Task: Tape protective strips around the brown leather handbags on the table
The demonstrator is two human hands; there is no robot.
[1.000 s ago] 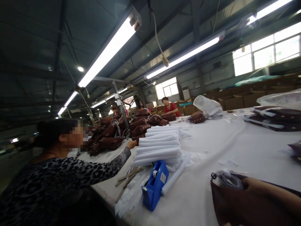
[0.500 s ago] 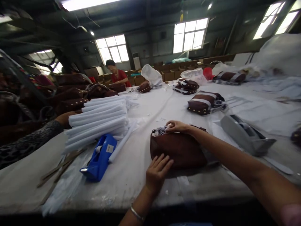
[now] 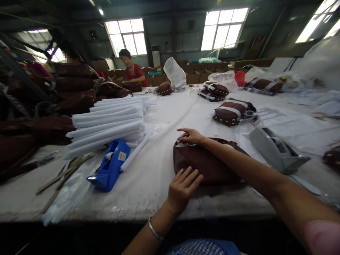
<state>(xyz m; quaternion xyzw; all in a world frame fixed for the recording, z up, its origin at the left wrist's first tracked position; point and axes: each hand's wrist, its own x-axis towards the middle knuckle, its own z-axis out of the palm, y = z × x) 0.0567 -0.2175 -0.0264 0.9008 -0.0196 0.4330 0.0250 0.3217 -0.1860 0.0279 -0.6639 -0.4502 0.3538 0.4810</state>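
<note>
A dark brown handbag [image 3: 209,164] lies on the table directly in front of me. My left hand [image 3: 184,189] rests on its near side with the fingers stretched out and spread. At the bag's upper left corner is my right hand [image 3: 191,137], reaching over the top edge. Its index finger points left, while the lower fingers curl down at the opening against a bit of white material [image 3: 182,144]. What these fingers grip is too small to make out. The right forearm covers part of the bag's top.
Left of the bag are a blue tape dispenser [image 3: 111,166] and a stack of white paper rolls [image 3: 108,124]. A grey tape dispenser [image 3: 276,150] stands to the right. Strapped brown bags [image 3: 231,111] lie farther back; brown bags [image 3: 77,85] pile up at left. A person in red [image 3: 135,72] works across the table.
My right hand has shifted left along the bag's opening, and less white stuffing shows there. The left hand stays on the bag's side. Another person's patterned sleeve has left the rolls at left.
</note>
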